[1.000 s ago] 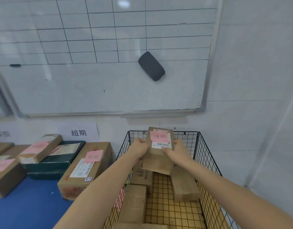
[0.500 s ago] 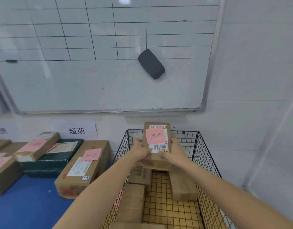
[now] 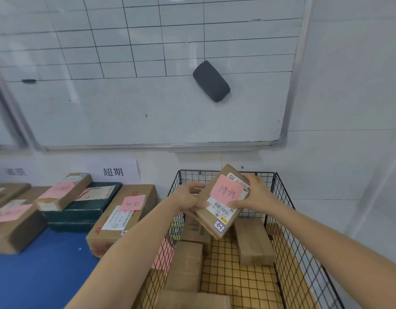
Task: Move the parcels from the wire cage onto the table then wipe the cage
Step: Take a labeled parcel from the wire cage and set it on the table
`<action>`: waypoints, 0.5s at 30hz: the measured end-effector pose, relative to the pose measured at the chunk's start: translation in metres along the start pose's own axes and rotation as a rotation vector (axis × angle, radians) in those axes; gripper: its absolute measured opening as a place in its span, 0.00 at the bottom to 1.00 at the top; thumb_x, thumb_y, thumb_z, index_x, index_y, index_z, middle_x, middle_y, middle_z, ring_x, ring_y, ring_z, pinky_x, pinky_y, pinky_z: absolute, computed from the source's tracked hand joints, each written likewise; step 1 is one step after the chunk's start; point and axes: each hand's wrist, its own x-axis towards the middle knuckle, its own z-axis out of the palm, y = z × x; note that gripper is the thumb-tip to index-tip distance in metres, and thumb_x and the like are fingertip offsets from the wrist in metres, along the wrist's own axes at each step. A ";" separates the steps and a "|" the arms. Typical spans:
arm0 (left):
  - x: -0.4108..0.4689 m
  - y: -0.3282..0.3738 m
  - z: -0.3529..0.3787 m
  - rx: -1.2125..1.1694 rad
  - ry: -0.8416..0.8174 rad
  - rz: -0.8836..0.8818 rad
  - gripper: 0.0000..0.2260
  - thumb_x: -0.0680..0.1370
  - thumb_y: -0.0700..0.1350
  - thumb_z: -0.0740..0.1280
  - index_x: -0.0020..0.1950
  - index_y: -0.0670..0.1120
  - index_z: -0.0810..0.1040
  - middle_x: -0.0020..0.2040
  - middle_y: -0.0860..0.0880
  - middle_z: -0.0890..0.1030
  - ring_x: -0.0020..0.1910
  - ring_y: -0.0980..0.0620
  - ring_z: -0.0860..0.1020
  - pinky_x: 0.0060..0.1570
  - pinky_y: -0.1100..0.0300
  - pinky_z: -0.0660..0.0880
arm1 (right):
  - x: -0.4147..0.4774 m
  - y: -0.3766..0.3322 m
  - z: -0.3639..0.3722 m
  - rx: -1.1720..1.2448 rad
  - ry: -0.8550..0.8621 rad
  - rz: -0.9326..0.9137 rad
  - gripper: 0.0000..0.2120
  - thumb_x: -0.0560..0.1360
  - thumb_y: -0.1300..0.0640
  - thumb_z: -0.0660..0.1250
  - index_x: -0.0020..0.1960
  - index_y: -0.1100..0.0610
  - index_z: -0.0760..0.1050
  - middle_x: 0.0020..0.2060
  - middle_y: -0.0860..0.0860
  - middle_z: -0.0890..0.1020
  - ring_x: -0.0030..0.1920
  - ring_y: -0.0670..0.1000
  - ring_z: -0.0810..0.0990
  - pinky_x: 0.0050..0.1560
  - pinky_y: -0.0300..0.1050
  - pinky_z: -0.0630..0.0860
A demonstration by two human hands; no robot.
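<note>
The fingers (image 3: 193, 188) of the left hand (image 3: 187, 202) were curled round the left edge of a flat brown cardboard parcel (image 3: 209, 216), and those of the right hand (image 3: 258, 194) were wrapped over its upper right edge, with the thumb pressed on the white barcode label. Both hands gripped the parcel, which was tilted, its pink handwritten note (image 3: 226, 191) facing up. It was held in the air above the back of the black wire cage (image 3: 289, 241), clear of the other parcels. Below it, a brown box (image 3: 253, 241) lay on the cage's yellow grid floor at the right, and more brown boxes (image 3: 185, 264) lay along the left side. Left of the cage, a long brown carton (image 3: 125, 216) with a pink note and a dark green box (image 3: 85, 211) rested on the blue table (image 3: 36, 277). On the wall above hung a gridded whiteboard (image 3: 125, 108) with a dark grey eraser (image 3: 211, 81) stuck to it.
</note>
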 end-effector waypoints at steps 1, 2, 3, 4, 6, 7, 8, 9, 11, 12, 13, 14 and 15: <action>0.000 0.000 -0.001 0.009 0.001 -0.002 0.27 0.71 0.33 0.72 0.66 0.50 0.70 0.59 0.52 0.74 0.54 0.45 0.79 0.41 0.49 0.82 | 0.000 0.000 0.000 0.008 -0.012 -0.008 0.49 0.56 0.42 0.81 0.70 0.53 0.62 0.61 0.49 0.71 0.64 0.51 0.71 0.61 0.51 0.75; 0.001 0.000 -0.002 0.021 0.009 0.003 0.27 0.71 0.33 0.72 0.66 0.49 0.71 0.60 0.52 0.75 0.54 0.45 0.79 0.42 0.49 0.82 | 0.002 0.000 0.001 0.016 -0.011 -0.014 0.48 0.55 0.41 0.81 0.68 0.52 0.63 0.58 0.48 0.73 0.61 0.50 0.73 0.57 0.50 0.77; 0.003 -0.001 -0.003 0.032 0.034 0.018 0.26 0.70 0.34 0.73 0.65 0.49 0.72 0.61 0.51 0.76 0.54 0.46 0.79 0.43 0.49 0.82 | 0.000 -0.001 0.002 0.011 -0.007 -0.009 0.47 0.55 0.42 0.81 0.68 0.52 0.64 0.57 0.48 0.73 0.59 0.50 0.74 0.56 0.50 0.77; 0.005 -0.002 -0.004 0.035 0.078 0.031 0.26 0.69 0.35 0.75 0.64 0.48 0.72 0.61 0.50 0.76 0.54 0.47 0.79 0.44 0.50 0.82 | -0.001 -0.002 0.003 0.010 0.009 -0.010 0.46 0.56 0.43 0.81 0.68 0.52 0.64 0.57 0.49 0.73 0.59 0.50 0.73 0.56 0.50 0.77; 0.008 -0.003 -0.004 0.001 0.198 0.035 0.30 0.65 0.37 0.78 0.64 0.47 0.72 0.61 0.48 0.76 0.55 0.47 0.77 0.44 0.50 0.82 | 0.000 0.001 0.005 0.024 0.039 0.017 0.46 0.56 0.42 0.80 0.68 0.52 0.64 0.58 0.49 0.73 0.58 0.50 0.73 0.57 0.51 0.76; 0.009 -0.003 -0.004 -0.032 0.260 0.021 0.32 0.64 0.38 0.79 0.64 0.47 0.71 0.61 0.47 0.75 0.54 0.47 0.77 0.44 0.52 0.81 | -0.001 0.002 0.005 0.042 0.039 0.022 0.45 0.57 0.41 0.80 0.68 0.52 0.65 0.58 0.48 0.73 0.58 0.49 0.74 0.56 0.50 0.77; 0.009 -0.003 -0.004 -0.052 0.322 0.002 0.32 0.64 0.39 0.80 0.65 0.45 0.71 0.62 0.46 0.75 0.52 0.48 0.76 0.45 0.54 0.80 | -0.002 0.004 0.005 0.061 0.036 0.015 0.43 0.58 0.42 0.79 0.67 0.52 0.66 0.57 0.47 0.74 0.58 0.48 0.75 0.54 0.47 0.78; 0.007 -0.001 -0.003 -0.050 0.381 -0.022 0.30 0.64 0.42 0.80 0.63 0.43 0.72 0.60 0.45 0.76 0.50 0.49 0.76 0.45 0.57 0.79 | -0.003 0.006 0.004 0.083 0.019 0.015 0.40 0.61 0.43 0.79 0.67 0.53 0.66 0.57 0.46 0.75 0.58 0.47 0.75 0.50 0.42 0.77; 0.007 0.000 -0.003 -0.003 0.462 -0.083 0.22 0.66 0.48 0.78 0.54 0.41 0.76 0.56 0.45 0.80 0.46 0.50 0.76 0.42 0.61 0.74 | -0.002 0.011 0.004 0.120 -0.025 0.046 0.39 0.65 0.48 0.79 0.69 0.56 0.64 0.60 0.48 0.75 0.57 0.47 0.74 0.42 0.32 0.72; 0.010 -0.001 -0.003 0.009 0.474 -0.100 0.18 0.67 0.49 0.77 0.50 0.41 0.76 0.54 0.44 0.82 0.45 0.50 0.76 0.41 0.61 0.74 | -0.002 0.012 0.005 0.123 -0.030 0.060 0.40 0.65 0.49 0.79 0.70 0.57 0.62 0.62 0.49 0.75 0.59 0.49 0.75 0.43 0.32 0.71; 0.012 -0.001 -0.003 0.011 0.473 -0.109 0.17 0.69 0.49 0.76 0.49 0.41 0.77 0.54 0.44 0.82 0.45 0.50 0.77 0.41 0.61 0.74 | -0.002 0.011 0.006 0.117 -0.021 0.063 0.42 0.64 0.49 0.79 0.71 0.57 0.61 0.63 0.50 0.75 0.61 0.50 0.74 0.46 0.36 0.74; 0.012 0.000 -0.001 -0.002 0.456 -0.107 0.18 0.70 0.48 0.76 0.53 0.40 0.77 0.55 0.44 0.82 0.45 0.50 0.77 0.43 0.61 0.75 | -0.002 0.010 0.007 0.108 -0.002 0.055 0.46 0.63 0.49 0.80 0.72 0.57 0.59 0.64 0.51 0.74 0.63 0.51 0.74 0.52 0.41 0.76; 0.012 0.001 0.001 -0.029 0.426 -0.099 0.21 0.71 0.46 0.75 0.60 0.39 0.75 0.56 0.44 0.81 0.46 0.49 0.78 0.46 0.60 0.76 | -0.002 0.010 0.009 0.091 0.016 0.043 0.50 0.61 0.48 0.80 0.74 0.56 0.56 0.65 0.52 0.73 0.65 0.52 0.72 0.58 0.46 0.75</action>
